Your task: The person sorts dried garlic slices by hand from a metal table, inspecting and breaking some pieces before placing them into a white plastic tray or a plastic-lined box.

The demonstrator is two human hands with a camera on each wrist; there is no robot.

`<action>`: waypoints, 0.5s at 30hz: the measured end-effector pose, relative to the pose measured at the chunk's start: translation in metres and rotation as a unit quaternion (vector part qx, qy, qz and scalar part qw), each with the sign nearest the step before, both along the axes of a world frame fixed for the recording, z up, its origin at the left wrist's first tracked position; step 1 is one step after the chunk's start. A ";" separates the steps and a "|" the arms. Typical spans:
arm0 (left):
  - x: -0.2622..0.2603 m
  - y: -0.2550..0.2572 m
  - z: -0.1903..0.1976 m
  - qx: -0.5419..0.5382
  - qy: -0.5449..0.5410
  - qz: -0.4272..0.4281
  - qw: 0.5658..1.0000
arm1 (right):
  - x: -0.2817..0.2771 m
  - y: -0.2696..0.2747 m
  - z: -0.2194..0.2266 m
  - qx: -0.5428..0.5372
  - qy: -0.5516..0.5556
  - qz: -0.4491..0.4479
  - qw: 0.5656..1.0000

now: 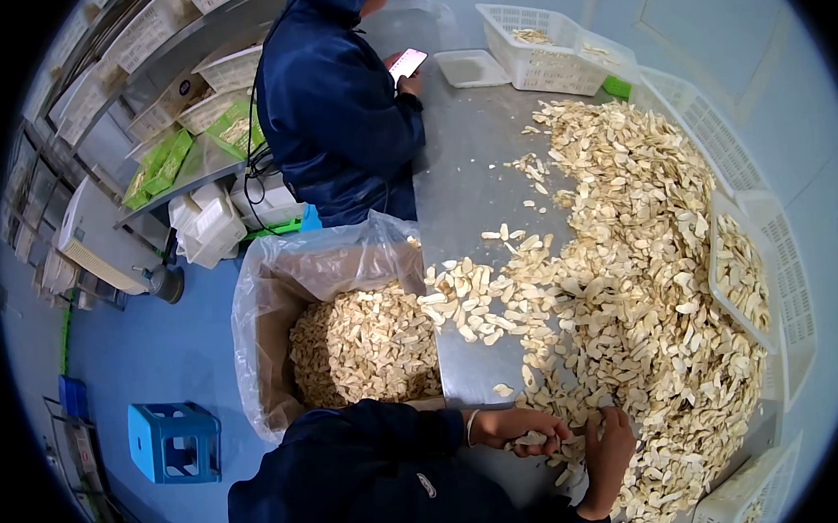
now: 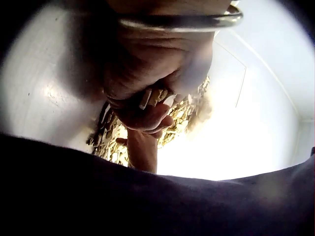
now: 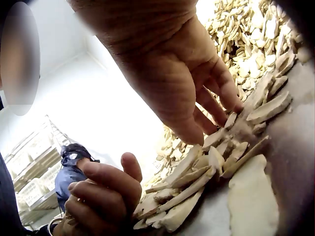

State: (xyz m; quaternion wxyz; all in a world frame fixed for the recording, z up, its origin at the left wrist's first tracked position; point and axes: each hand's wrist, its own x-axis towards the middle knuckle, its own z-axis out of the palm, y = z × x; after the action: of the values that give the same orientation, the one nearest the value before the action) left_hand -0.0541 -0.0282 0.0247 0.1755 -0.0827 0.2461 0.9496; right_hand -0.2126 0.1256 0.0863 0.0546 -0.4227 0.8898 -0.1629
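Pale, dried-looking slices (image 1: 644, 280) with brownish edges lie heaped over the metal table; their exact kind is not plain. At the near edge of the heap, my left hand (image 1: 520, 427), with a bracelet at its wrist, curls round a few slices (image 2: 156, 97), which show in the palm in the left wrist view. Just to its right, my right hand (image 1: 611, 451) reaches down into the heap. In the right wrist view its fingers (image 3: 224, 88) are spread and loosely bent, with the tips touching the slices (image 3: 187, 179) on the tabletop.
A lined box (image 1: 266, 362) holding many slices stands against the table's left edge. White baskets (image 1: 713, 146) line the far and right sides. Another person (image 1: 338, 115) stands beyond the box with a phone (image 1: 408, 64). A blue stool (image 1: 173, 442) and shelves (image 1: 205, 168) are on the left.
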 end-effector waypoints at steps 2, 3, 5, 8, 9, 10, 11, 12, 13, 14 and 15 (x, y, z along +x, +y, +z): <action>-0.001 0.000 0.001 0.006 -0.001 -0.001 1.000 | 0.001 0.000 0.001 0.002 -0.003 -0.003 1.000; -0.001 0.000 0.001 0.010 -0.003 0.000 1.000 | 0.001 0.000 0.001 0.001 -0.002 -0.005 1.000; 0.000 0.001 0.000 0.012 -0.006 0.002 1.000 | 0.002 0.000 0.000 0.000 -0.001 -0.008 1.000; 0.001 0.001 0.003 0.007 -0.011 0.003 1.000 | 0.003 0.000 0.001 -0.006 0.005 -0.001 1.000; 0.001 0.001 0.004 0.007 -0.011 0.002 1.000 | 0.003 0.001 0.000 -0.012 0.010 0.006 1.000; 0.001 0.001 0.004 0.007 -0.011 0.001 1.000 | 0.002 0.002 0.000 -0.019 0.016 0.014 1.000; 0.001 0.001 0.004 0.005 -0.005 -0.001 1.000 | 0.001 0.002 -0.001 -0.018 0.015 0.015 1.000; 0.001 0.000 0.004 0.002 0.000 -0.003 1.000 | 0.000 0.003 -0.003 -0.018 0.014 0.016 1.000; 0.001 0.000 0.004 -0.001 0.005 -0.006 1.000 | 0.000 0.004 -0.004 -0.017 0.013 0.016 1.000; 0.005 0.000 0.005 -0.082 0.112 0.036 0.990 | 0.000 0.006 -0.005 -0.024 0.013 0.022 0.999; 0.012 -0.002 0.012 -0.162 0.218 0.077 0.959 | 0.000 0.006 -0.003 -0.031 0.013 0.028 0.999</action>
State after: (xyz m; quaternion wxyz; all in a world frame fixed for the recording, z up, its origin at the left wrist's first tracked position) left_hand -0.0419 -0.0306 0.0367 0.0285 0.0801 0.4214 0.9029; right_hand -0.2123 0.1320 0.0829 0.0349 -0.4513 0.8727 -0.1834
